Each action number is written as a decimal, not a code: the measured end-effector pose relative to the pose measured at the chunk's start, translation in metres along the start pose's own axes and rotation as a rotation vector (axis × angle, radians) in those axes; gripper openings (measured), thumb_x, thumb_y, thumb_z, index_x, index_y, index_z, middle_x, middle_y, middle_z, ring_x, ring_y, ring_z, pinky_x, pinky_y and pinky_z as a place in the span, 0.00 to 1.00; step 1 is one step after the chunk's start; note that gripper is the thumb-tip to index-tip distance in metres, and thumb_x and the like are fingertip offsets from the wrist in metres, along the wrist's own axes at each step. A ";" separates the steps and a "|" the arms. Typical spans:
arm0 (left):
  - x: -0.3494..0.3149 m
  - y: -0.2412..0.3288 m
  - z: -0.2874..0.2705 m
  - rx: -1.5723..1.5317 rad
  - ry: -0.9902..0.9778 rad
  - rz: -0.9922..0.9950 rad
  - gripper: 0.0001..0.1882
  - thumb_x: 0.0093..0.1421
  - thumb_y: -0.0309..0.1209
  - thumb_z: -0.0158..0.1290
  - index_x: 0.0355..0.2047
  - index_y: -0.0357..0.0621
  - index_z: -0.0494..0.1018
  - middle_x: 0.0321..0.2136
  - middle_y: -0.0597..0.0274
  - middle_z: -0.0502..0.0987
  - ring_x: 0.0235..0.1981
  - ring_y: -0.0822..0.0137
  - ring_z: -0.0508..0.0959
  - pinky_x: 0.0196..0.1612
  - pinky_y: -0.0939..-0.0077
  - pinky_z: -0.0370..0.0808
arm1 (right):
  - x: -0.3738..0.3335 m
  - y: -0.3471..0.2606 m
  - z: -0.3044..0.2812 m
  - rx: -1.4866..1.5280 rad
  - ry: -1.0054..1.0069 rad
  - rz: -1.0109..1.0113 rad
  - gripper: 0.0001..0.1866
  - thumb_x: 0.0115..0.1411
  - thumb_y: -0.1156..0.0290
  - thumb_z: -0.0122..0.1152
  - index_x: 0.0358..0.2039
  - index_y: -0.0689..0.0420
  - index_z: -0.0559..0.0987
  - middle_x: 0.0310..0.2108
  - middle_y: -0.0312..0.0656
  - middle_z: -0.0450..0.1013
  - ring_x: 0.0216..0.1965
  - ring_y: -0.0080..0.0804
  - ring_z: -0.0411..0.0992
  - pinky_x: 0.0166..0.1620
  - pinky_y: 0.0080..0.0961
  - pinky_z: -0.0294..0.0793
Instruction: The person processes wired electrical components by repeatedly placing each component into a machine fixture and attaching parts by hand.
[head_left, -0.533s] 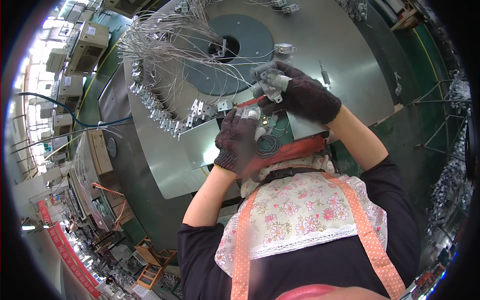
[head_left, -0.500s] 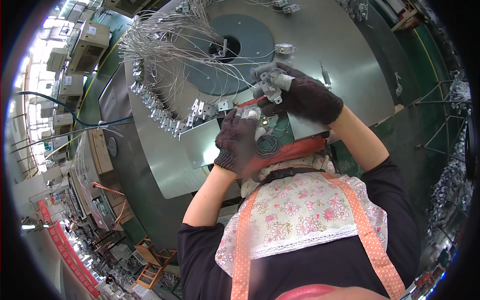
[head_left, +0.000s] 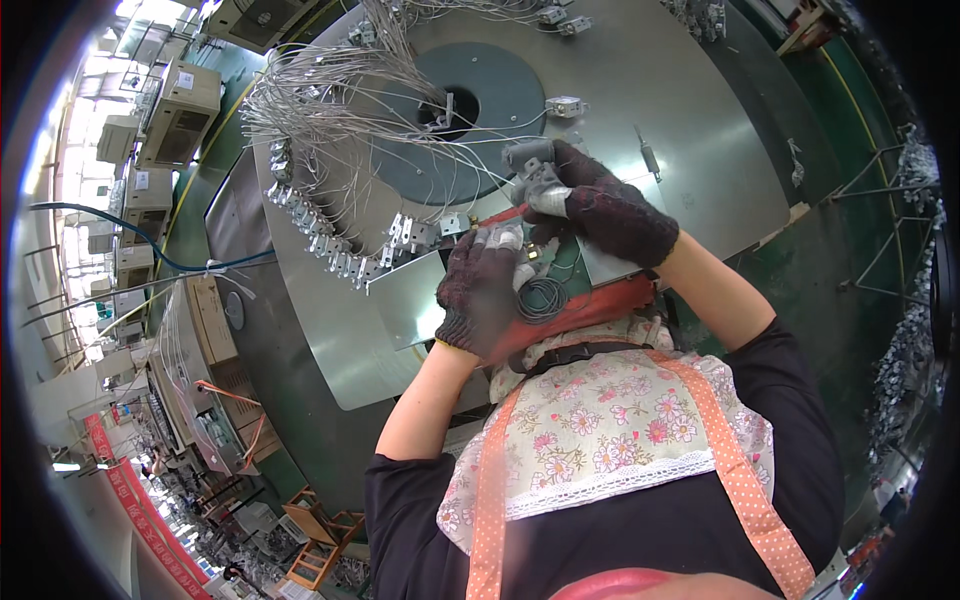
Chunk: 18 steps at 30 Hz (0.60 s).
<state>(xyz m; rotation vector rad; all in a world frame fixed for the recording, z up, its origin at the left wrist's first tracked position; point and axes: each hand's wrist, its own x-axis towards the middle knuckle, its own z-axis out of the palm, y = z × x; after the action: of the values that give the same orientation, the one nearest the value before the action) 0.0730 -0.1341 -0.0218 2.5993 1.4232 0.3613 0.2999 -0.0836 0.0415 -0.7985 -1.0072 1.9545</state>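
Observation:
Dark knitted gloves with grey fingertips cover both hands. My right hand (head_left: 612, 205) is closed around a small grey metal bracket (head_left: 537, 173), partly hidden by the fingers, above the near side of the round plate. Lower and to the left, my left hand (head_left: 480, 280) has its fingers bent together at the edge of the work spot; what they grip is hidden. A small brass-coloured part (head_left: 533, 254) shows beside its fingertips. Close by, a coil of thin grey cable (head_left: 541, 299) lies by a red cloth (head_left: 590, 303).
A blue-grey round plate (head_left: 505, 80) with a central hole sits on the metal table (head_left: 345, 375). Pale wires (head_left: 330, 85) bunch at its left, ending in a curved row of metal housings (head_left: 325, 243). A single housing (head_left: 567, 107) and a slim tool (head_left: 648, 155) lie to the right.
My right hand has turned and shifted slightly left and down, so its fingers cover more of the bracket. My left hand stays nearly in place. The whole view has tilted slightly.

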 end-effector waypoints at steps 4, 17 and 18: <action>0.002 0.001 -0.003 -0.033 0.003 0.003 0.24 0.61 0.42 0.58 0.53 0.41 0.75 0.50 0.48 0.79 0.56 0.47 0.76 0.65 0.49 0.66 | 0.005 0.011 -0.001 -0.007 0.037 0.068 0.27 0.64 0.66 0.60 0.64 0.48 0.69 0.46 0.37 0.72 0.39 0.24 0.76 0.43 0.26 0.79; 0.007 0.005 -0.013 -0.115 -0.003 0.035 0.25 0.62 0.40 0.57 0.57 0.44 0.72 0.51 0.49 0.79 0.56 0.49 0.76 0.64 0.50 0.66 | 0.008 0.025 -0.005 0.163 -0.034 -0.016 0.29 0.64 0.70 0.58 0.66 0.54 0.67 0.51 0.42 0.70 0.49 0.30 0.75 0.52 0.32 0.81; 0.008 0.008 -0.017 -0.114 -0.003 0.035 0.25 0.62 0.40 0.57 0.57 0.44 0.72 0.51 0.49 0.79 0.56 0.49 0.76 0.64 0.50 0.66 | 0.008 0.025 -0.005 0.225 -0.074 -0.026 0.33 0.63 0.70 0.59 0.69 0.53 0.65 0.52 0.43 0.71 0.51 0.32 0.75 0.54 0.33 0.81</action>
<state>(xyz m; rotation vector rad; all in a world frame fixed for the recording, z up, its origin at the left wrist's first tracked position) 0.0787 -0.1315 -0.0025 2.5349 1.3171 0.4307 0.2910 -0.0851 0.0164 -0.5887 -0.8174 2.0439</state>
